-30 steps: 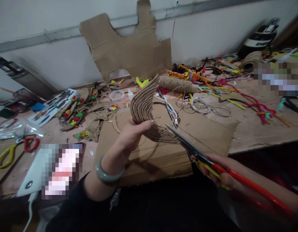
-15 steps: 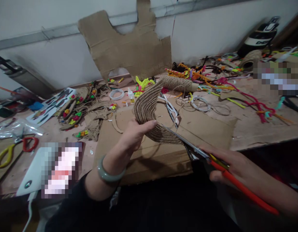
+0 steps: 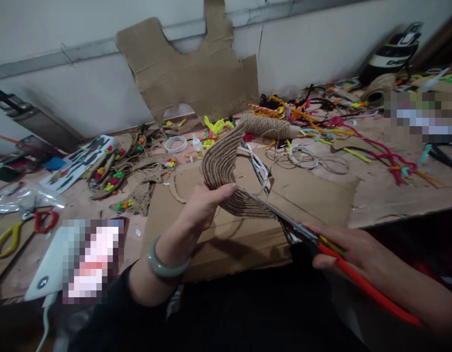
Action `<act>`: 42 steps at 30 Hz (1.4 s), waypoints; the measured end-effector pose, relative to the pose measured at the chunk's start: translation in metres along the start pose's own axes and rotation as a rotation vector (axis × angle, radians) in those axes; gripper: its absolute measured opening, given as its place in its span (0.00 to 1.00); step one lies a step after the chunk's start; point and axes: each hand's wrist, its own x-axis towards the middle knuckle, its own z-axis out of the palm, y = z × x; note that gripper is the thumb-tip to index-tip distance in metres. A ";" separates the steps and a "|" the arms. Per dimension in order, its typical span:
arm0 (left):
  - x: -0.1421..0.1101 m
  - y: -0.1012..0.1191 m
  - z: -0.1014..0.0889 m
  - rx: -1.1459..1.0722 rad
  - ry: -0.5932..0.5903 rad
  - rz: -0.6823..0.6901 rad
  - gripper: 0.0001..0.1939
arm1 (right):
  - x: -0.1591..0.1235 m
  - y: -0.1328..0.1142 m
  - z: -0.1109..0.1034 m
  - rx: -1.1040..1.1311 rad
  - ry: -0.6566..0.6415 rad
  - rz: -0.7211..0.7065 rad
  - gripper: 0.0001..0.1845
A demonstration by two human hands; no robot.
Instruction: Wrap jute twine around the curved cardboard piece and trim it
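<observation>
A curved piece covered in rows of jute twine (image 3: 220,164) is pinched in my left hand (image 3: 205,205), thumb on its face and fingers behind. My right hand (image 3: 354,249) is closed around scissors (image 3: 368,283) with red and yellow handles. Their blades lie along the upper edge of the twine piece's pointed right end, and I cannot tell whether they touch it. Below both hands lies a flat cardboard sheet (image 3: 310,195). My right fingers are partly hidden behind the handles.
A twine spool (image 3: 268,127) and colourful cords (image 3: 387,151) lie behind. Twine ornaments (image 3: 112,171), a glue bottle (image 3: 197,145) and a white ring (image 3: 176,143) are left of centre. Another pair of scissors (image 3: 28,222) and a white power bank (image 3: 52,259) sit near left. Cut cardboard (image 3: 196,73) leans on the wall.
My right hand has turned the scissors over, bringing the red handle to the near side and the blades closer to the twine piece's edge. My left hand keeps its hold, shifting only slightly.
</observation>
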 end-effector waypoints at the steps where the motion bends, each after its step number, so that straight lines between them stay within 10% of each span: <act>1: -0.001 0.000 0.000 0.002 0.008 -0.006 0.16 | -0.001 0.002 0.002 0.003 0.015 0.001 0.25; 12: 0.004 0.008 -0.004 -0.031 0.059 0.064 0.12 | 0.011 0.004 -0.005 -0.142 0.039 0.141 0.28; 20: 0.007 0.007 -0.004 -0.042 0.063 0.071 0.14 | 0.051 -0.015 0.020 -0.538 0.005 -0.091 0.20; 23: 0.008 0.006 -0.004 -0.059 0.067 0.037 0.14 | 0.065 -0.023 0.018 -0.481 0.045 -0.230 0.14; 29: 0.009 0.003 -0.002 -0.085 0.076 0.064 0.13 | 0.086 -0.053 0.010 -0.198 0.517 -0.301 0.11; 42: 0.011 -0.004 -0.002 -0.094 0.094 0.028 0.10 | 0.121 -0.067 0.039 -0.119 0.497 -0.357 0.12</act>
